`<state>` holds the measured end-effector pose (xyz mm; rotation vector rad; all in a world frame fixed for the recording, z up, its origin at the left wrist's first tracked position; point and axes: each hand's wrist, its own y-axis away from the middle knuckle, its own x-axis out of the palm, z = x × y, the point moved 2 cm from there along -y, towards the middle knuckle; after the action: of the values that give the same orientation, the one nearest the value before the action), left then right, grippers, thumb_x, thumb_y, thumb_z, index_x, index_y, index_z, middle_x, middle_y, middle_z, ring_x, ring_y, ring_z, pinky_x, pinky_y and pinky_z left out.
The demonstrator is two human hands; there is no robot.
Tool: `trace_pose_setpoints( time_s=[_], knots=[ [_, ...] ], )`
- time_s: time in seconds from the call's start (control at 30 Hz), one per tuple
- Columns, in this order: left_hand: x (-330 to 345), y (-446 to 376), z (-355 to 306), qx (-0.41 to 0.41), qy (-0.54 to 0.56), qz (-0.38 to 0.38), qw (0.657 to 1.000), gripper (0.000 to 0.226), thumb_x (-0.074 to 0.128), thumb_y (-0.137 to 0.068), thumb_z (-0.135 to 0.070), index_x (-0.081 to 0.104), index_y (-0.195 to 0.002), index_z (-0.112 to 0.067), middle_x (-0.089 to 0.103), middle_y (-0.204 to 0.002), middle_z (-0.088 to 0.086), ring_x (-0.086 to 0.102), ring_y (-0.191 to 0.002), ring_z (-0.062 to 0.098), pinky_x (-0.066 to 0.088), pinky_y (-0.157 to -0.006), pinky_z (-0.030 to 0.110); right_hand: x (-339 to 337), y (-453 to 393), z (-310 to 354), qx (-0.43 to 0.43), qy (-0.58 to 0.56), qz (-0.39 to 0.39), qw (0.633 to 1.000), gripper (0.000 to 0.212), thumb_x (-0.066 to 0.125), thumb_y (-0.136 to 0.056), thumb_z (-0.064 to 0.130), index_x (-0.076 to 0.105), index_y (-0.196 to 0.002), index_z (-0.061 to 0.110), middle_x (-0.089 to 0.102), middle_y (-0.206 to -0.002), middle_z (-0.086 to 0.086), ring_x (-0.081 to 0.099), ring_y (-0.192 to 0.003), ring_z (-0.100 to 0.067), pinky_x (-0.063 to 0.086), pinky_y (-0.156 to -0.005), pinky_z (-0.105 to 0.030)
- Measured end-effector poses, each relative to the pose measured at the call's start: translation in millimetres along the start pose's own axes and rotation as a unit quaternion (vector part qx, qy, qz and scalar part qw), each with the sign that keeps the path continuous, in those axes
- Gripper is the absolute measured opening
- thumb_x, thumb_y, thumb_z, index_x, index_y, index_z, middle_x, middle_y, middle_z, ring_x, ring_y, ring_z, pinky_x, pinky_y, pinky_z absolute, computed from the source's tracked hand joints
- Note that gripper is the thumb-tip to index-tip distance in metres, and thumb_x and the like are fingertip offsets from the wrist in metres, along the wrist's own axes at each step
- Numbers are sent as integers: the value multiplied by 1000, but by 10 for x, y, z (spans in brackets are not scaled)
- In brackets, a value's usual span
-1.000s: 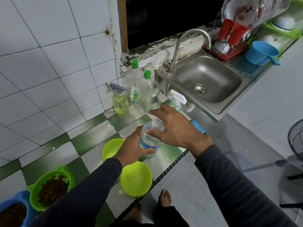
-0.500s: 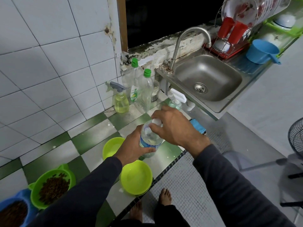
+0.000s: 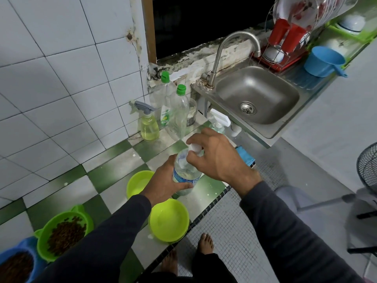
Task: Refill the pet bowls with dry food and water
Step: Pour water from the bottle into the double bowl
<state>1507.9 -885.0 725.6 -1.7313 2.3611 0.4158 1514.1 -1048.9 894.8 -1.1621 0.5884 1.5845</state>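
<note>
Nearly upright water bottle [image 3: 184, 172], cap [image 3: 195, 148] tilted toward sink [image 3: 234, 86]

No text here reads clearly to me; the clear water bottle [image 3: 184, 170] gripped in my left hand [image 3: 166, 183], centre of the frame, carries a blue label band whose print is too small to make out; the green-capped dish-soap bottle [image 3: 165, 103], upper centre, bears a green and white label, its lettering blurred.
</note>
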Motion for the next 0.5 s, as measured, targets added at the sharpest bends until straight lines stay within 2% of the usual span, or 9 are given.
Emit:
trace_pose_setpoints(
  time_s=[0.1, 0.17, 0.3, 0.37, 0.43, 0.5],
  knots=[
    [6, 4, 4, -3, -1, 0, 1000, 91, 97, -60, -45, 45, -135, -45, 66, -128, -16, 66, -119, 9, 58, -98, 44, 19, 55, -131, 42, -69, -105, 991, 27, 70, -79, 26, 75, -104, 17, 57, -88, 7, 50, -77, -7, 43, -72, -21],
    [6, 9, 12, -4, -3, -2, 1000, 90, 97, -61, -46, 45, -134, -46, 65, -130, -18, 64, -121, 7, 57, -100, 43, 94, 117, -287, 104, -104, -153, 977, 26, 67, -77, 29, 75, -100, 19, 57, -84, 12, 48, -73, -3, 39, -69, -16],
    [-4, 11, 25, -7, -8, -6, 1000, 92, 96, -59, -49, 45, -135, -45, 63, -130, -20, 63, -122, 5, 57, -101, 42, 475, 371, -613, 243, -185, -155, 939, 34, 56, -77, 41, 72, -100, 22, 60, -76, 12, 57, -67, -8, 49, -67, -28],
    [-9, 13, 25, -4, -12, -7, 1000, 93, 96, -59, -50, 44, -136, -46, 63, -130, -21, 62, -122, 5, 57, -101, 42, 749, 541, -740, 303, -216, -135, 918, 25, 60, -81, 35, 70, -99, 20, 64, -77, 8, 62, -68, -14, 58, -65, -39],
    [-10, 17, 25, -2, -17, -8, 1000, 92, 96, -59, -51, 44, -135, -46, 63, -129, -21, 62, -122, 4, 57, -100, 42, 1029, 709, -828, 347, -226, -103, 905, 16, 67, -85, 25, 69, -98, 16, 67, -82, 4, 66, -73, -23, 60, -67, -49],
    [-11, 21, 27, -1, -20, -9, 1000, 91, 96, -59, -52, 44, -134, -46, 63, -129, -21, 63, -122, 5, 58, -100, 42, 1276, 859, -875, 367, -224, -61, 901, 15, 75, -83, 20, 68, -95, 14, 66, -80, 7, 66, -76, -22, 59, -70, -45]
  ],
)
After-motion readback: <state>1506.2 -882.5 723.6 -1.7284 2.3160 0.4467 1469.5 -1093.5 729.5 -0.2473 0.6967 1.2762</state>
